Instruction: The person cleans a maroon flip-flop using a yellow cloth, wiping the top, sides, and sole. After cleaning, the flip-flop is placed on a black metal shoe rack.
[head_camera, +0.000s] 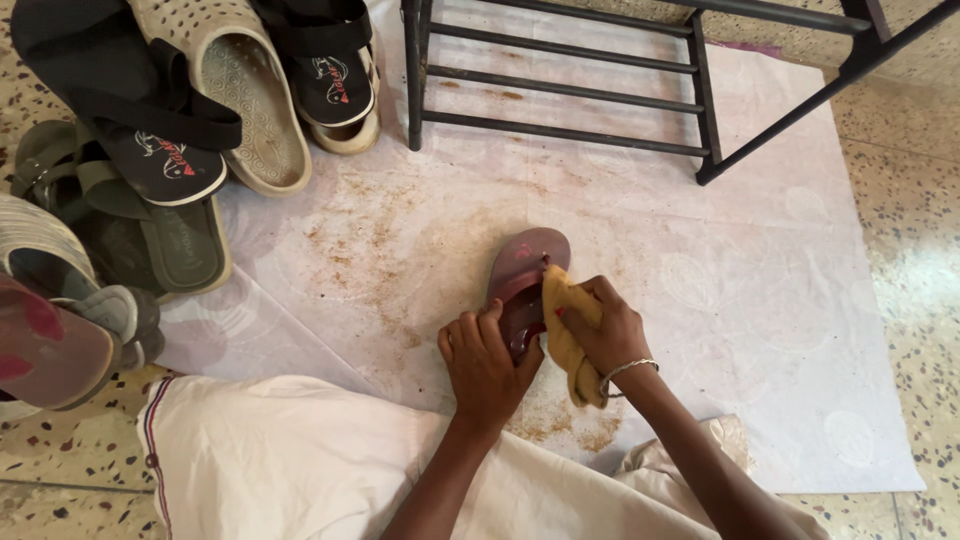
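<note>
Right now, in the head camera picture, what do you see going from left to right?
Pile of sandals → left hand → maroon slipper → yellow cloth → right hand → speckled floor.

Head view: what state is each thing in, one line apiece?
Maroon sandal: flat on the sheet, held by left hand.
Yellow cloth: bunched in right hand, pressed on the sandal.
Sheet: spread out, stained brown.
Rack: upright, rungs bare.
Footwear pile: heaped, overlapping.

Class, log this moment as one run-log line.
left hand: steadies maroon sandal | right hand: presses yellow cloth on sandal | mat: dirt-stained
</note>
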